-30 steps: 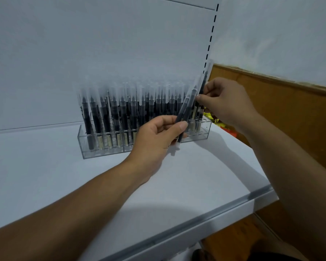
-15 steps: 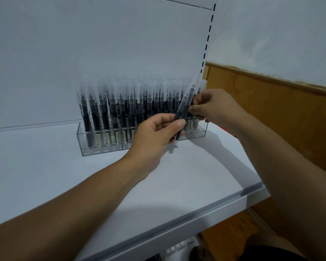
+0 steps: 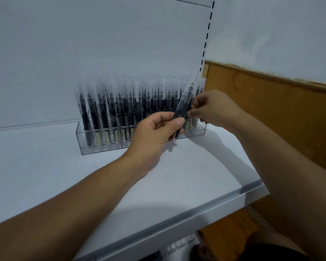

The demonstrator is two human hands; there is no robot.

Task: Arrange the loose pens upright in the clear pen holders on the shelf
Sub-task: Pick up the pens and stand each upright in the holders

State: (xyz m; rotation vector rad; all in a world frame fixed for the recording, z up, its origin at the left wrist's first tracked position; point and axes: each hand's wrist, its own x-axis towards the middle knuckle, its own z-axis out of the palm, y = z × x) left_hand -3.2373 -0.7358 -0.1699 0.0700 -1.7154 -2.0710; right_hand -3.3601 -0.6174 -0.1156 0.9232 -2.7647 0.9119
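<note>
Nothing here can be read. The pens [image 3: 111,110] standing in the holder [image 3: 102,149] carry pale labels [image 3: 106,136] low on their barrels, but whatever is printed there is too blurred to make out.

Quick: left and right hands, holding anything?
Left hand: grips loose black pens with clear caps.
Right hand: pinches one pen at clear plastic holder's right end.
</note>
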